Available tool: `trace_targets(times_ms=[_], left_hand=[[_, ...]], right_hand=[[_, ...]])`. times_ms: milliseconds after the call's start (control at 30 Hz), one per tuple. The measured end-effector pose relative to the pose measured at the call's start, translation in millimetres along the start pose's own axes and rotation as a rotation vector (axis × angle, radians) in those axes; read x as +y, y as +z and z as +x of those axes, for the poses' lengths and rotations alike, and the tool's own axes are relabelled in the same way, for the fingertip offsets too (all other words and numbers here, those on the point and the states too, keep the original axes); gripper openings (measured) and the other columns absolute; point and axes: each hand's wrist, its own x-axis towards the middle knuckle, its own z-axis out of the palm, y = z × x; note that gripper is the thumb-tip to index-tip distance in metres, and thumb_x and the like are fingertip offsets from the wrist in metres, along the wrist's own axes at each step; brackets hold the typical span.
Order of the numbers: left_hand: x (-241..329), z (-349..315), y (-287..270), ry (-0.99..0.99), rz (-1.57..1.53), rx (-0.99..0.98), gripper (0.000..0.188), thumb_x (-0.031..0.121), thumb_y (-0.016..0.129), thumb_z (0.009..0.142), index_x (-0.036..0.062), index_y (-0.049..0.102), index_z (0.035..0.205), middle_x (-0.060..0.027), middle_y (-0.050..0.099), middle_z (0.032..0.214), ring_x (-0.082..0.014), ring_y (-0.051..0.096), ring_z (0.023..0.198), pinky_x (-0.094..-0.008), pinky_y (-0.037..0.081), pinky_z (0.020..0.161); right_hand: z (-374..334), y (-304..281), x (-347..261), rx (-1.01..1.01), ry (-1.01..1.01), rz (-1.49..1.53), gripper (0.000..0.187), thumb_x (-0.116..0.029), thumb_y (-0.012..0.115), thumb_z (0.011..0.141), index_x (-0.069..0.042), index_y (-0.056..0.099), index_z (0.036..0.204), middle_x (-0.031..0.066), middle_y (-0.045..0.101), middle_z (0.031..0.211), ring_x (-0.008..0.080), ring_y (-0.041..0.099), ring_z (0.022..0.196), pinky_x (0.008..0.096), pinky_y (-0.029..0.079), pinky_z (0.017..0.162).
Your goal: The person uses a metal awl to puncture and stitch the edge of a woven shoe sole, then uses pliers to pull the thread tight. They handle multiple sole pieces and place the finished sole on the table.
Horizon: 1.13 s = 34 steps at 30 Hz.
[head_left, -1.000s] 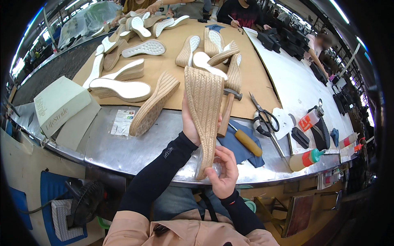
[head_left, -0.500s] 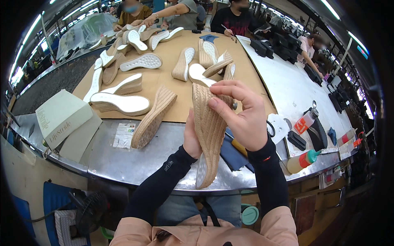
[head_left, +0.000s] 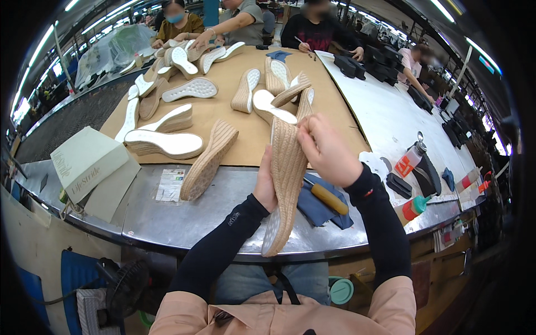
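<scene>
In front of me a braided straw wedge sole (head_left: 287, 178) is held upright over the table's front edge, its thick heel end at the top. My left hand (head_left: 265, 180) is wrapped round its left side, the fingers mostly hidden behind it. At the upper right edge of the wedge, my right hand (head_left: 330, 149) is closed with the fingertips pinched against the braid. Anything between those fingertips is hidden. Just right of the wedge lies a blue cloth (head_left: 308, 209) with a yellow-handled tool (head_left: 329, 199) on it. Another wedge sole (head_left: 209, 161) lies on its side to the left.
More wedge soles (head_left: 164, 143) lie on the brown board (head_left: 226, 125). A pale shoebox (head_left: 89, 162) stands left. On the right are a clear bottle with red liquid (head_left: 410, 159), a green-capped bottle (head_left: 413, 210) and black soles (head_left: 427, 170). Co-workers (head_left: 318, 28) work across the table.
My right hand has slid from gripping over the top of the wedge down to its right edge, its fingers now curled. The wedge has shifted slightly. The yellow-handled tool shows more fully.
</scene>
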Motion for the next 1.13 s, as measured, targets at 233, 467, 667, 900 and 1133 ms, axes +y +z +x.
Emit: trace_targets(times_ms=[233, 467, 667, 900, 1133], left_hand=[[8.2, 4.9, -25.4, -0.078, -0.113, 0.031, 0.088, 0.084, 0.026, 0.083, 0.0062, 0.058, 0.112, -0.0159, 0.061, 0.075, -0.0233, 0.062, 0.063, -0.0340, 0.052, 0.053], [3.4, 1.2, -27.9, -0.083, -0.108, 0.036, 0.090, 0.084, 0.025, 0.083, 0.0045, 0.058, 0.111, -0.0192, 0.061, 0.075, -0.0250, 0.061, 0.063, -0.0339, 0.051, 0.054], [4.7, -4.3, -25.7, -0.080, -0.109, 0.036, 0.089, 0.082, 0.025, 0.084, 0.0030, 0.057, 0.109, -0.0182, 0.060, 0.076, -0.0248, 0.060, 0.062, -0.0346, 0.051, 0.057], [8.3, -6.3, -30.5, -0.041, -0.034, 0.140, 0.090, 0.082, 0.026, 0.084, 0.0007, 0.057, 0.105, -0.0165, 0.060, 0.074, -0.0241, 0.059, 0.060, -0.0336, 0.050, 0.056], [13.4, -27.5, -35.8, 0.012, -0.045, 0.179, 0.084, 0.079, 0.029, 0.083, 0.0020, 0.053, 0.108, -0.0145, 0.056, 0.083, -0.0254, 0.055, 0.069, -0.0364, 0.046, 0.064]], right_hand=[[-87.6, -72.4, -23.1, -0.199, 0.144, -0.060, 0.007, -0.002, 0.056, 0.088, 0.002, 0.050, 0.090, 0.0191, 0.056, 0.087, 0.0361, 0.057, 0.081, 0.0397, 0.046, 0.072], [-198.9, -147.3, -20.1, -0.493, 0.695, -0.228, 0.014, 0.001, 0.066, 0.077, 0.001, 0.055, 0.085, 0.0164, 0.059, 0.077, 0.0319, 0.061, 0.075, 0.0360, 0.048, 0.066], [-256.5, -162.0, -2.9, -0.398, 0.929, -0.321, 0.016, 0.001, 0.073, 0.070, 0.003, 0.062, 0.082, 0.0134, 0.064, 0.069, 0.0234, 0.063, 0.061, 0.0331, 0.050, 0.060], [-237.8, -122.7, 16.6, -0.201, 0.571, -0.277, 0.007, -0.001, 0.068, 0.077, 0.002, 0.062, 0.078, 0.0142, 0.062, 0.071, 0.0269, 0.062, 0.061, 0.0340, 0.048, 0.058], [-218.4, -83.3, 85.3, -0.132, 0.568, -0.616, 0.028, -0.012, 0.071, 0.077, -0.004, 0.060, 0.102, 0.0179, 0.066, 0.093, 0.0352, 0.065, 0.085, 0.0424, 0.051, 0.074]])
